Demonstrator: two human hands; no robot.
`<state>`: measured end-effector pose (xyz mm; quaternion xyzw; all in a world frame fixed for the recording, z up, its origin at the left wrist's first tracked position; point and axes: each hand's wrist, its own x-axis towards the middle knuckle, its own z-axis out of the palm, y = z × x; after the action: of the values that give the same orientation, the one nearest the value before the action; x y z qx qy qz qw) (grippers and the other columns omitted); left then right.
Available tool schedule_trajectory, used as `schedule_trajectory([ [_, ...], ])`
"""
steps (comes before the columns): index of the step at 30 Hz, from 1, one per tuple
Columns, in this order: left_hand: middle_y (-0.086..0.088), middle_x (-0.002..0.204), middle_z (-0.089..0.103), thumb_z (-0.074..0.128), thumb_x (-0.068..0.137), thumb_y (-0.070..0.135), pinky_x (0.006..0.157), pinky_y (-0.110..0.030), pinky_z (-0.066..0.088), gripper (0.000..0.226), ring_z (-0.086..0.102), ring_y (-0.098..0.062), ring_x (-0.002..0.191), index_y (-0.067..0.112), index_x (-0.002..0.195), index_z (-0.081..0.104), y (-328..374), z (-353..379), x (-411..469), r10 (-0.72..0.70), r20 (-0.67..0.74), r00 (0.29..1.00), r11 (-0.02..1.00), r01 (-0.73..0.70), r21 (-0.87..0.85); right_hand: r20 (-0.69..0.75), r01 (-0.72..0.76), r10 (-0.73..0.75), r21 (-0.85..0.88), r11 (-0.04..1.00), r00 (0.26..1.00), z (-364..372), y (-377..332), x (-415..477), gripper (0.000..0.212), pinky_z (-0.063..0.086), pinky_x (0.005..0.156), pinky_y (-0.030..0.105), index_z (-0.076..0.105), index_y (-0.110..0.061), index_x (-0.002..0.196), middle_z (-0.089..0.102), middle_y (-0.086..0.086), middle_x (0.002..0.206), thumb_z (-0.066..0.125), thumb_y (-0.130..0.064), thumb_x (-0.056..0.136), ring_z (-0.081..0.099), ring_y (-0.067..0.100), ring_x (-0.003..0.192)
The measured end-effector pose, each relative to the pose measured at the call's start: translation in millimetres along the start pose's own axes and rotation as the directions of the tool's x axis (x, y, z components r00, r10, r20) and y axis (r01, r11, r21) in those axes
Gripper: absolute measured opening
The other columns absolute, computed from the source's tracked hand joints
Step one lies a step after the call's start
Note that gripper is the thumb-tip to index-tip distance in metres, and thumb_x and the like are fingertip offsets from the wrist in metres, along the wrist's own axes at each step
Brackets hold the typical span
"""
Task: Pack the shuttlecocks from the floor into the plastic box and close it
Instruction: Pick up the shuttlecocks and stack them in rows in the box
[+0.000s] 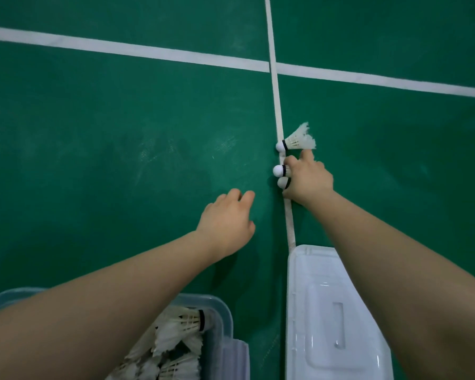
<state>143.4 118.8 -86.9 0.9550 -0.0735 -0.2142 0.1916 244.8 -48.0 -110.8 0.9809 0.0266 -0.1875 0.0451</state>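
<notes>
One white feather shuttlecock (pixel 296 140) lies on the green floor across a white court line. Just below it, my right hand (pixel 307 179) is closed around two shuttlecocks (pixel 280 175); only their white cork heads stick out to the left. Its forefinger reaches up toward the lying shuttlecock's feathers. My left hand (pixel 226 220) hovers over bare floor to the left, fingers curled, holding nothing. The clear plastic box (pixel 225 319) stands at the bottom, partly under my left forearm, with several shuttlecocks inside. Its white lid (pixel 329 311) lies flat on the floor to the right of it.
White court lines (pixel 154 52) cross the green mat, one running down through the shuttlecocks to the lid. Bare floor spreads to the left and far right.
</notes>
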Motion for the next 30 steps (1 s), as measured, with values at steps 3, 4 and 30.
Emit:
schedule_trajectory([
  [3, -0.012, 0.126, 0.044, 0.047, 0.088, 0.028, 0.09, -0.044, 0.044, 0.051, 0.047, -0.034, 0.112, 0.015, 0.135, 0.032, -2.0, -3.7, -4.4, -0.023, -0.041, 0.999, 1.0, 0.022, -0.022, -0.059, 0.065, -0.06, 0.085, 0.994, 0.996, -0.6, -17.7, -25.0, 0.054, 0.041, 0.069, 0.036, 0.046, -0.026, 0.12, 0.035, 0.007, 0.128, 0.069, -0.026, 0.072, 0.048, 0.035, 0.104],
  [4, -0.013, 0.128, 0.044, 0.048, 0.088, 0.03, 0.091, -0.045, 0.044, 0.052, 0.047, -0.035, 0.113, 0.015, 0.136, 0.031, -3.1, -5.3, -6.6, -0.026, -0.063, 0.998, 0.999, 0.023, -0.047, -0.078, 0.08, -0.071, 0.122, 0.989, 0.994, -1.1, -24.5, -35.8, 0.053, 0.042, 0.071, 0.037, 0.047, -0.026, 0.119, 0.035, 0.006, 0.13, 0.069, -0.026, 0.071, 0.048, 0.035, 0.104],
  [30, 0.005, 0.067, 0.052, 0.046, 0.095, 0.034, 0.05, -0.015, 0.039, 0.025, 0.049, -0.014, 0.064, 0.012, 0.085, 0.051, -78.7, -47.8, -234.9, -0.636, -0.319, 0.702, 0.486, 0.043, -0.873, -0.377, 0.421, -0.223, 0.602, 0.679, 0.899, -36.1, -189.6, -313.1, 0.078, 0.041, 0.1, 0.036, 0.028, -0.028, 0.134, 0.029, 0.0, 0.141, 0.074, -0.04, 0.072, 0.038, 0.02, 0.127],
])
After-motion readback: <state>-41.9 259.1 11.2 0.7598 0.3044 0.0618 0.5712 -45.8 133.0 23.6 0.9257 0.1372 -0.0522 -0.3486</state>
